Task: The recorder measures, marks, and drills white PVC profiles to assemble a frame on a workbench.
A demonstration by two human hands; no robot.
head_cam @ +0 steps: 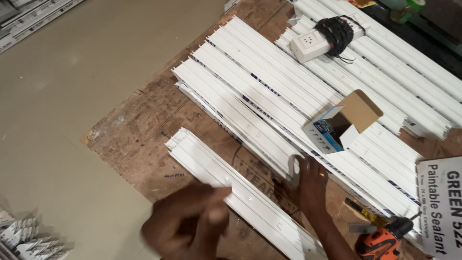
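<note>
A short white plastic profile strip (pixel 250 202) lies at an angle on a worn plywood board (pixel 144 125). My left hand (pixel 187 224), blurred by motion, rests on the strip's near side with its fingers closed over the edge. My right hand (pixel 310 185) is just beyond the strip, against the near end of a stack of long white profiles (pixel 250 91). Its fingers are wrapped around a small white piece (pixel 293 168) at that stack's edge. My right forearm comes in from the bottom right.
An open small blue and white cardboard box (pixel 337 127) and a white socket block with a coiled black cord (pixel 317 41) sit on the profiles. An orange drill (pixel 382 240), a yellow-handled tool (pixel 365 212) and a white printed carton (pixel 440 207) lie at the right. Small white parts (pixel 24 238) are at bottom left.
</note>
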